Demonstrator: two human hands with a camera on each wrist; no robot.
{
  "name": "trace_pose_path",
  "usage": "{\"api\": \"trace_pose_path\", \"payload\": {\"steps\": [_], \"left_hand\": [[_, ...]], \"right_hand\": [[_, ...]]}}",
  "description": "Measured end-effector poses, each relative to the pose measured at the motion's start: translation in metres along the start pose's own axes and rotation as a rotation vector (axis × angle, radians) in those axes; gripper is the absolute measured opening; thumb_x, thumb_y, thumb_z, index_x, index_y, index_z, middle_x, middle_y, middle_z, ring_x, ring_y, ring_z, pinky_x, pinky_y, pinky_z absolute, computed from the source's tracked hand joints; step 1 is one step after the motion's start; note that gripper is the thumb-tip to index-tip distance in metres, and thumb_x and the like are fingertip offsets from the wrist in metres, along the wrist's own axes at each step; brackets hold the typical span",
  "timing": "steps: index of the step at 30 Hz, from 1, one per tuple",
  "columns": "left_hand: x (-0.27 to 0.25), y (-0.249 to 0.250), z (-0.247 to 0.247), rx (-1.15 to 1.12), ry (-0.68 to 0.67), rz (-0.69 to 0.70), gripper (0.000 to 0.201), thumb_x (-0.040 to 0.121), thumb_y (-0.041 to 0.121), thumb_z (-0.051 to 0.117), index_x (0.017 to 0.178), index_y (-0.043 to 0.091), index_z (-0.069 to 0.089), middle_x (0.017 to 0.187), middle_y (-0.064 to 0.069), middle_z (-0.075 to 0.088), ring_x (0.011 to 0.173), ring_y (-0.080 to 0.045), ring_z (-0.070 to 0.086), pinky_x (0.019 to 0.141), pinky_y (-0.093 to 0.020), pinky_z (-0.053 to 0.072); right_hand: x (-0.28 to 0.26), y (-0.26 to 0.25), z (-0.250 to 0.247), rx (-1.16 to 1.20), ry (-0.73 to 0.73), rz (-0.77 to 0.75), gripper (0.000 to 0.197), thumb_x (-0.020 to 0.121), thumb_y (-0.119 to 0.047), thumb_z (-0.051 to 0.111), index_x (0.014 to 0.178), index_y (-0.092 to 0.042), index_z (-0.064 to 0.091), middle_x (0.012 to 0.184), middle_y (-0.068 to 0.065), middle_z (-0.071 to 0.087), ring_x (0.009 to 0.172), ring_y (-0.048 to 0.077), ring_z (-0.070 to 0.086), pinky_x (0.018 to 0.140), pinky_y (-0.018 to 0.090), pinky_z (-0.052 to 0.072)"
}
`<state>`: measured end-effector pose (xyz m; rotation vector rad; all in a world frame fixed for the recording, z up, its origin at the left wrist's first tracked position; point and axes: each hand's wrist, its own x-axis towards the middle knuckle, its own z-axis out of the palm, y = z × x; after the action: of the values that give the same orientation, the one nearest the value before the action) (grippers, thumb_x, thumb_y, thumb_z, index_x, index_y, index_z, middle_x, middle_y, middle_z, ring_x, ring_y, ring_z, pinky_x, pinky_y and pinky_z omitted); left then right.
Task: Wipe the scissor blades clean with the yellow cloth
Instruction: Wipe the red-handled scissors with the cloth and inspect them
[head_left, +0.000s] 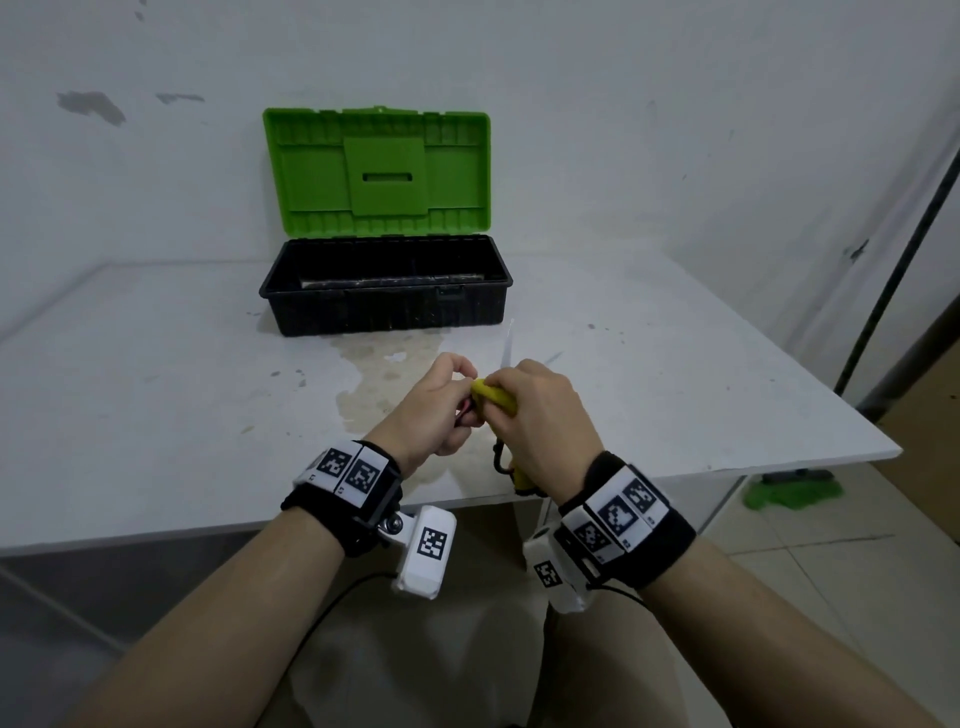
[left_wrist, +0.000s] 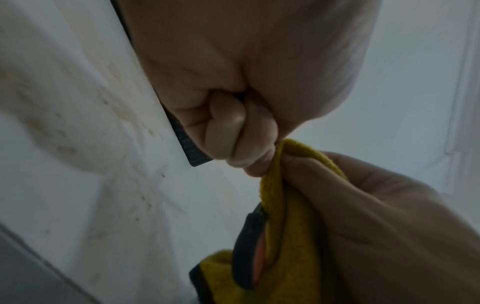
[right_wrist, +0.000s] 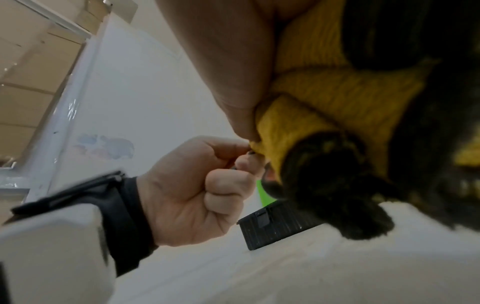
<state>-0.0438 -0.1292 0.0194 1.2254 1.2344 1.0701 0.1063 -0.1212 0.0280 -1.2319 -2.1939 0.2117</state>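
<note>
My left hand (head_left: 441, 405) is curled into a fist around one handle of the scissors, above the near part of the table. My right hand (head_left: 540, 415) grips the yellow cloth (head_left: 493, 397), bunched round the blades close to the left fingers. One bare blade tip (head_left: 507, 348) sticks up past both hands. A black handle loop (head_left: 501, 457) hangs under the right palm. In the left wrist view the left hand (left_wrist: 233, 123) touches the cloth (left_wrist: 285, 205), and a black handle with an orange lining (left_wrist: 248, 246) shows below. The right wrist view shows the cloth (right_wrist: 324, 102) with dark edging.
An open toolbox (head_left: 384, 306) with a black base and an upright green lid stands at the back of the white table (head_left: 156, 389), against the wall. A brownish stain (head_left: 384, 384) lies between toolbox and hands. A green object (head_left: 789, 491) lies on the floor to the right.
</note>
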Motion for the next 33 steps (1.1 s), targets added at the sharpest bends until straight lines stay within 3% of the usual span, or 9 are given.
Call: {"api": "trace_pose_path", "payload": {"steps": [4, 9, 16, 20, 25, 28, 33], "left_hand": [[-0.001, -0.001, -0.003, 0.011, 0.054, -0.005, 0.01, 0.104, 0.014, 0.032, 0.102, 0.018, 0.04, 0.062, -0.002, 0.041, 0.045, -0.012, 0.026, 0.043, -0.024, 0.016], [-0.003, 0.003, -0.002, 0.027, 0.018, 0.018, 0.011, 0.106, 0.014, 0.03, 0.102, 0.016, 0.041, 0.064, -0.003, 0.041, 0.045, -0.011, 0.026, 0.041, -0.022, 0.016], [0.001, 0.002, -0.002, 0.017, 0.054, -0.012, 0.018, 0.105, 0.014, 0.029, 0.11, 0.015, 0.046, 0.065, -0.002, 0.041, 0.045, -0.01, 0.027, 0.044, -0.023, 0.018], [0.002, 0.0, -0.006, 0.002, 0.074, -0.035, 0.024, 0.105, 0.017, 0.031, 0.112, 0.014, 0.053, 0.064, -0.001, 0.042, 0.044, -0.01, 0.027, 0.04, -0.021, 0.019], [0.006, -0.002, -0.003, 0.041, 0.06, 0.006, 0.033, 0.104, 0.035, 0.046, 0.109, 0.009, 0.066, 0.058, 0.004, 0.044, 0.045, -0.011, 0.028, 0.04, -0.022, 0.02], [0.007, -0.002, -0.003, 0.05, 0.069, 0.028, 0.026, 0.103, 0.028, 0.051, 0.101, 0.011, 0.07, 0.054, 0.007, 0.044, 0.044, -0.011, 0.025, 0.039, -0.021, 0.019], [0.007, -0.006, -0.006, 0.043, 0.113, 0.032, 0.023, 0.102, 0.024, 0.053, 0.102, 0.009, 0.071, 0.058, 0.003, 0.045, 0.046, -0.011, 0.027, 0.04, -0.022, 0.02]], "right_hand": [[-0.003, 0.0, 0.002, 0.07, 0.011, -0.027, 0.017, 0.088, -0.033, 0.064, 0.097, -0.02, 0.071, 0.083, -0.001, 0.058, 0.074, 0.018, 0.056, 0.067, 0.034, 0.05], [0.002, 0.003, -0.003, 0.046, 0.018, -0.017, 0.02, 0.089, -0.037, 0.062, 0.095, -0.02, 0.071, 0.082, -0.002, 0.057, 0.072, 0.016, 0.055, 0.064, 0.034, 0.05], [0.008, 0.012, -0.014, 0.007, 0.099, 0.095, 0.017, 0.091, -0.031, 0.061, 0.1, -0.02, 0.07, 0.09, -0.003, 0.06, 0.078, 0.013, 0.054, 0.068, 0.021, 0.039], [0.009, 0.018, -0.029, 0.011, 0.143, 0.095, 0.018, 0.091, -0.03, 0.062, 0.101, -0.017, 0.07, 0.092, -0.002, 0.062, 0.081, 0.013, 0.054, 0.071, 0.02, 0.04], [0.009, 0.01, -0.027, 0.019, 0.063, 0.001, 0.02, 0.089, -0.035, 0.063, 0.097, -0.02, 0.072, 0.088, -0.003, 0.062, 0.077, 0.012, 0.055, 0.07, 0.025, 0.049], [0.011, 0.01, -0.021, 0.009, 0.031, -0.011, 0.019, 0.089, -0.035, 0.063, 0.096, -0.021, 0.073, 0.086, -0.003, 0.061, 0.076, 0.015, 0.056, 0.069, 0.032, 0.051], [0.007, 0.005, -0.019, -0.033, -0.108, -0.064, 0.02, 0.089, -0.035, 0.063, 0.098, -0.02, 0.073, 0.087, -0.002, 0.06, 0.077, 0.017, 0.058, 0.068, 0.032, 0.051]]}}
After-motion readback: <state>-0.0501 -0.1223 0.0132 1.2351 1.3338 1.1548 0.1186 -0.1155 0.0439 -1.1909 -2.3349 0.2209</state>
